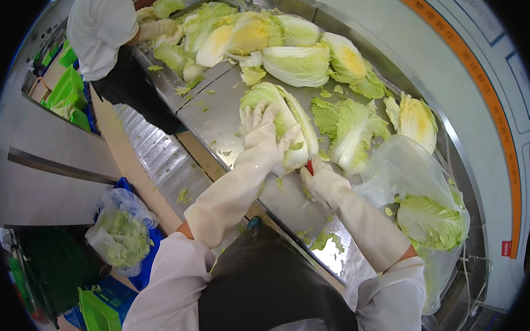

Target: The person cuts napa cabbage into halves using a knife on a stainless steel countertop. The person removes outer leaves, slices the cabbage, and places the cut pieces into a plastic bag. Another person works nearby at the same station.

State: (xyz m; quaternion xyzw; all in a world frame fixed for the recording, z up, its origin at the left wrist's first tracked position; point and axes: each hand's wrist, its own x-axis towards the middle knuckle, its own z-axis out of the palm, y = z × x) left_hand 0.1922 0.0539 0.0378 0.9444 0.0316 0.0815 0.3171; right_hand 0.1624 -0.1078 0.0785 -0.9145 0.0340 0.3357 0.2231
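Note:
A napa cabbage (280, 116) lies on the stainless steel table (220, 107) in front of me. My left hand (265, 132), in a long cream rubber glove, holds it from above with spread fingers. My right hand (316, 174), gloved alike, grips a tool with a red handle (310, 167) at the cabbage's near end. It looks like a knife, but its blade is hidden. A split or cut line runs along the cabbage's right side. Just right of it lie loose cabbage leaves (350, 130).
Several cabbages, one of them whole (296, 65), are heaped at the back. A clear plastic bag (398, 164) and a cabbage (431, 222) lie at the right. Another person's gloved hand (163, 30) touches leaves at the far left. A bagged cabbage (122, 240) sits in a blue crate (147, 264).

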